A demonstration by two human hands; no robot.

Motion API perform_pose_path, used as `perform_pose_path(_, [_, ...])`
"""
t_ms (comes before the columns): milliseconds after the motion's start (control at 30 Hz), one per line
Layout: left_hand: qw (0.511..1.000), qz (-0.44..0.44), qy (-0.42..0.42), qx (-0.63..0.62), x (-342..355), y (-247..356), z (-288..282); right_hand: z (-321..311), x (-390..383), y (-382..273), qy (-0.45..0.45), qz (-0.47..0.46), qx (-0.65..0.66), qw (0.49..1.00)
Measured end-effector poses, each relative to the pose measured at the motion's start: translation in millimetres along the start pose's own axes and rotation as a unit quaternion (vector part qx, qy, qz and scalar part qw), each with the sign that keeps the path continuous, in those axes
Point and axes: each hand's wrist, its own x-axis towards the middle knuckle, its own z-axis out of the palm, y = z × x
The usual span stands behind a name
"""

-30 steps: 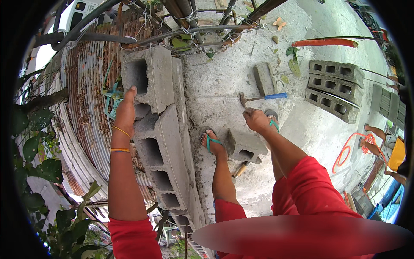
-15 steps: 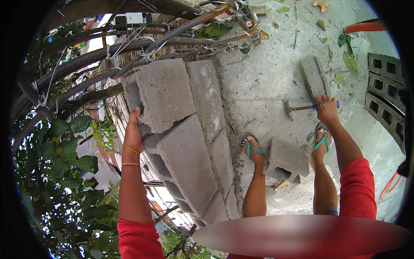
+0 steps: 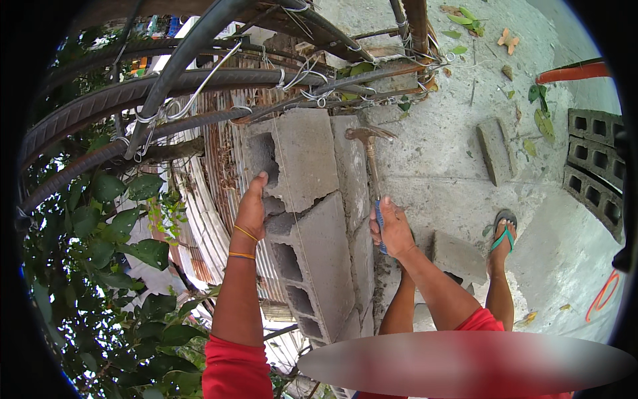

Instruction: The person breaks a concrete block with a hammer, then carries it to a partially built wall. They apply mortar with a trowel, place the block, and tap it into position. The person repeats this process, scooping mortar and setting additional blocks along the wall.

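My left hand (image 3: 251,213) grips the hollow side of the upper concrete block (image 3: 307,156) on a low block wall; its lower edge is chipped, with a jagged gap above the block below (image 3: 318,263). A thin string runs down over them. My right hand (image 3: 395,229) is closed on the blue handle of a claw hammer (image 3: 372,159), held upright with its head near the wall's right face. Behind my right hand, a loose hollow block (image 3: 457,254) lies on the concrete by my sandalled foot (image 3: 500,236).
Wire-tied rebar (image 3: 199,83) crosses above the wall. Rusty corrugated sheet (image 3: 222,156) and leafy branches (image 3: 109,233) are on the left. On the concrete floor are a small block piece (image 3: 495,149), stacked hollow blocks (image 3: 593,163), a red pipe (image 3: 575,72) and an orange cord (image 3: 601,292).
My right hand reached down to the hammer on the floor, picked it up and brought it left to the wall. My left hand stays on the block; the view has shifted.
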Motion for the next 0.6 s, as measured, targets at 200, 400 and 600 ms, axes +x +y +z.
perform_pose_path(200, [1.000,0.006,-0.015,-0.002,-8.9,6.6,5.9,111.7,30.2,-25.1,0.023,0.054,0.169,0.984])
perform_pose_path(400, [0.997,-0.014,0.036,0.060,-17.8,10.1,9.1,105.3,36.5,-47.2,0.031,0.047,0.044,0.997])
perform_pose_path(600, [0.999,0.003,-0.024,0.040,0.5,1.7,-2.5,104.4,50.9,-22.6,0.073,-0.182,-0.135,0.971])
